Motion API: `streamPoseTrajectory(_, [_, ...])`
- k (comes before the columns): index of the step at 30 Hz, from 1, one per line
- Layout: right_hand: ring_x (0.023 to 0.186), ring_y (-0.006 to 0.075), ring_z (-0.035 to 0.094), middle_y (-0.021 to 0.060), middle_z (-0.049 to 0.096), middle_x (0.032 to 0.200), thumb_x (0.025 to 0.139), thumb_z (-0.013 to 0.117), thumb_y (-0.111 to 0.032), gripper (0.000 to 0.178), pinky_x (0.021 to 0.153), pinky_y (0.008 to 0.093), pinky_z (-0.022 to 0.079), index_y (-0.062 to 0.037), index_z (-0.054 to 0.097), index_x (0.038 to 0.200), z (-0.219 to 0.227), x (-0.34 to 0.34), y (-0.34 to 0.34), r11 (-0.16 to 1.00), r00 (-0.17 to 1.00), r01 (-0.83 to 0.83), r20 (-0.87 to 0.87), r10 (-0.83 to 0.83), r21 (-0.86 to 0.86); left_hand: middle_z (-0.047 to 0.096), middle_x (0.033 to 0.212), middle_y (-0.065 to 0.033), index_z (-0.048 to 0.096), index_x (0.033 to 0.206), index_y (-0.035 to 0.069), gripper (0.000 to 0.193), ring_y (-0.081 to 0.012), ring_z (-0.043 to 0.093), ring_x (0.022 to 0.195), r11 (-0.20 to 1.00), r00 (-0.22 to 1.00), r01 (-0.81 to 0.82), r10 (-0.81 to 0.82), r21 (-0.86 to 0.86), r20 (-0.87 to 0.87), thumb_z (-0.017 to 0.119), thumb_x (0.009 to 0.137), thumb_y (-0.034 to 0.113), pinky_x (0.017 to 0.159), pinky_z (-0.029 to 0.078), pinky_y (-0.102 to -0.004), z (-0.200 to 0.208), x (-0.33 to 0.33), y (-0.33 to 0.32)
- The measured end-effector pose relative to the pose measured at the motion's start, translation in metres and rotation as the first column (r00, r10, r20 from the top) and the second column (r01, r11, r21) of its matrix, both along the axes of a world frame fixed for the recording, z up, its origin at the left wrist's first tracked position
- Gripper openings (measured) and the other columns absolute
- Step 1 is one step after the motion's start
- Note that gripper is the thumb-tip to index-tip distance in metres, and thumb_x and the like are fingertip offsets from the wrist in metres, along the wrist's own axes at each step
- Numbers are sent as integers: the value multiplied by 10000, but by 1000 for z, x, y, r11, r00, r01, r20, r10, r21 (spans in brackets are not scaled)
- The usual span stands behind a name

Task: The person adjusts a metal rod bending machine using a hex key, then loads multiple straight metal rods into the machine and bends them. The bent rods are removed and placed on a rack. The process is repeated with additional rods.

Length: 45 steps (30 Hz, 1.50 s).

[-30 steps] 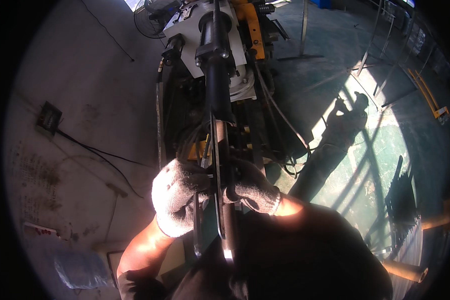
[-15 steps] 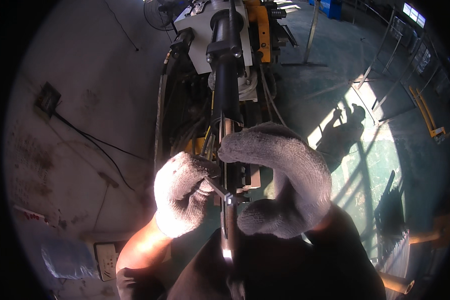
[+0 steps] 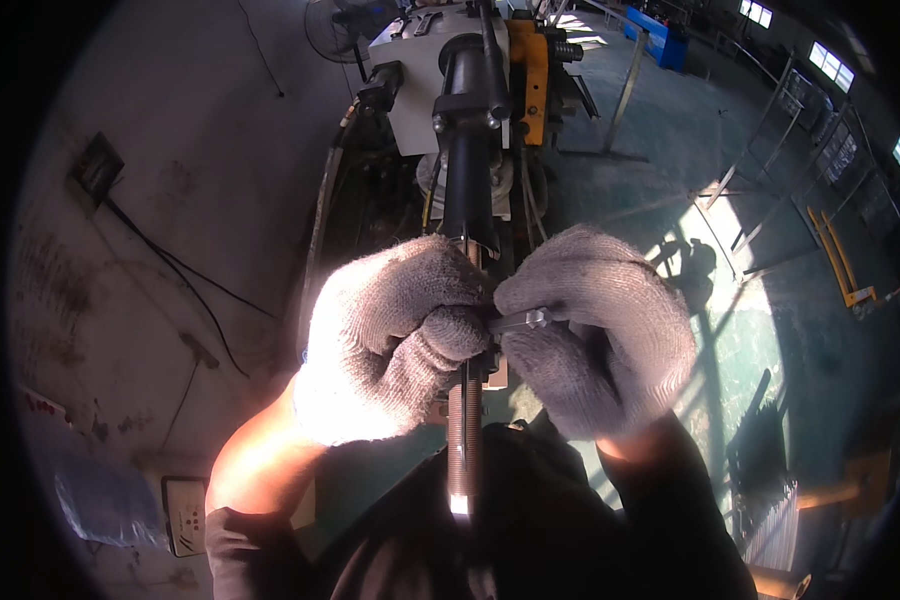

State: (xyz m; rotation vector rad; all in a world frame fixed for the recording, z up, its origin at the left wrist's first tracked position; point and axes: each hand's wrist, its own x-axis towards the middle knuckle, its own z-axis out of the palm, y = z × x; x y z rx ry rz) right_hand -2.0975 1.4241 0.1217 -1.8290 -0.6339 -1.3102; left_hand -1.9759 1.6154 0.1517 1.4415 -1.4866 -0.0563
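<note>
My left hand (image 3: 395,340), in a grey-white knitted glove, is closed on a short dark metal bar (image 3: 518,322) with a shiny end. The bar sticks out from its fingertips to the right. My right hand (image 3: 605,330), gloved the same way, has its thumb and fingers curled around the bar from the right, closing on it. Under both hands runs a long threaded rod (image 3: 463,430) with a bright tip pointing at my body. Its far end goes into a black cylinder (image 3: 467,190). The gloves hide the middle of the rod.
A machine with a grey housing (image 3: 405,100) and a yellow bracket (image 3: 533,85) stands ahead. A fan (image 3: 335,30) is behind it at left. Metal frames (image 3: 760,200) and a yellow bar piece (image 3: 842,260) are on the green floor at right. A clear plastic bag (image 3: 110,505) lies at lower left.
My left hand has moved right and up, bringing the bar over the rod toward the right hand. My right hand's wide-apart fingers have drawn together around the bar.
</note>
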Motion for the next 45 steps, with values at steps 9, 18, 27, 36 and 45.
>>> streamPoseTrajectory(9, [1123,318,781,190,772,1243,1178,648,-392,449,995,455,650,29,708,1325,-122,60,11,182,778,58,-158,608,982,790,986,-148,800,1073,30,274,-363,771,842,988,907,-80,126,-130,402,740,1028,293,735,620,-443,11,-16,-17])
streamPoseTrajectory(18, [1153,263,787,62,800,1286,1214,502,-592,552,1019,434,657,-132,692,1452,-134,71,29,-2,376,39,-13,927,999,787,1080,-179,716,1374,-72,359,-152,642,700,923,767,-206,358,-324,533,629,1151,196,614,500,-289,26,-22,-55])
streamPoseTrajectory(27, [1112,248,763,93,780,1239,1179,565,-641,618,1010,440,639,-95,678,1447,-119,59,36,-244,295,90,208,933,966,755,1023,-81,796,1219,-12,225,-106,650,790,694,294,-497,699,-520,652,620,1092,-70,684,545,-259,22,-27,-80])
streamPoseTrajectory(36, [798,232,776,96,759,893,1168,561,-688,673,776,373,656,-35,724,1163,-116,56,37,-262,307,141,209,928,955,768,1041,-115,795,1119,27,196,-258,777,870,627,384,-618,768,-475,513,700,987,-82,806,631,-331,27,-35,-94])
streamPoseTrajectory(45, [797,187,732,79,725,893,1199,575,-591,570,740,333,605,-48,736,1134,-119,60,37,-209,336,227,125,934,951,755,1026,-170,801,1055,46,137,-419,769,942,711,247,-645,541,-280,804,713,950,48,827,625,-465,32,27,-120])
